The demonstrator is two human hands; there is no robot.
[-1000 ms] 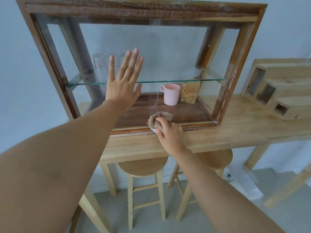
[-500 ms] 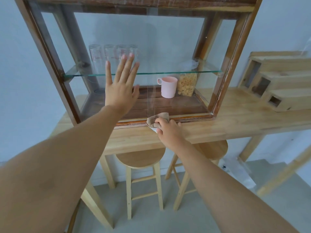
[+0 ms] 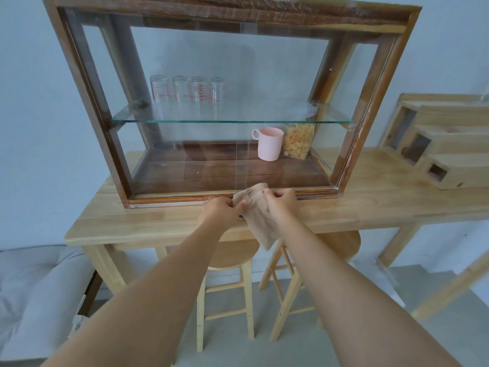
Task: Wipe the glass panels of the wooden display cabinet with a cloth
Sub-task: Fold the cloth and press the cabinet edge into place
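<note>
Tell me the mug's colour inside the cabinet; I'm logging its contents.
Pale pink mug, on the cabinet floor under the glass shelf; head view shows it clearly.

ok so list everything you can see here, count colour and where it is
display cabinet: one, dark brown wood with glass panels, on the table
glass shelf: one, clear greenish, across the cabinet's middle
drinking glasses: four, clear with red print, in a row at the cabinet's back left
mug: one, pink, cabinet floor, right
jar: one, clear with yellowish contents, beside the mug
table: one, light wood
stools: two, light wood, under the table
stepped wooden box: one, light wood, table's right end
cloth: one, beige, at the cabinet's lower front edge
left hand: one, gripping the cloth
right hand: one, gripping the cloth
</note>
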